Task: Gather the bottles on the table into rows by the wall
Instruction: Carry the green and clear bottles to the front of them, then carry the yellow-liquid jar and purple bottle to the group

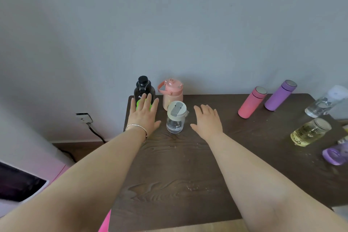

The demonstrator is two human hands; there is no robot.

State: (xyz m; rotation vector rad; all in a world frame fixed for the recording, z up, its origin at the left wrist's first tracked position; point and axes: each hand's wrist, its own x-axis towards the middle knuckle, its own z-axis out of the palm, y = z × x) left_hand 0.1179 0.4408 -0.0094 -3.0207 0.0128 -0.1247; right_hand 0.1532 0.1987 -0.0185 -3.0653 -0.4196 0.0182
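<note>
Both hands flat, palms down: left hand [144,114] over green bottle [139,104], right hand [207,119] empty.

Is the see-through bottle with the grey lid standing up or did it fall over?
Standing up. The clear bottle sits on its base on the table, grey lid on top, between the two open hands.

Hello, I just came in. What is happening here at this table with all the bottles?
A person is gathering bottles by the wall. A black bottle and a pink jug already stand at the back left, with a clear bottle in front of them. The left hand lies open over something green; the right hand is open and empty. The pink flask, purple flask and others on the right wait on the table.
</note>
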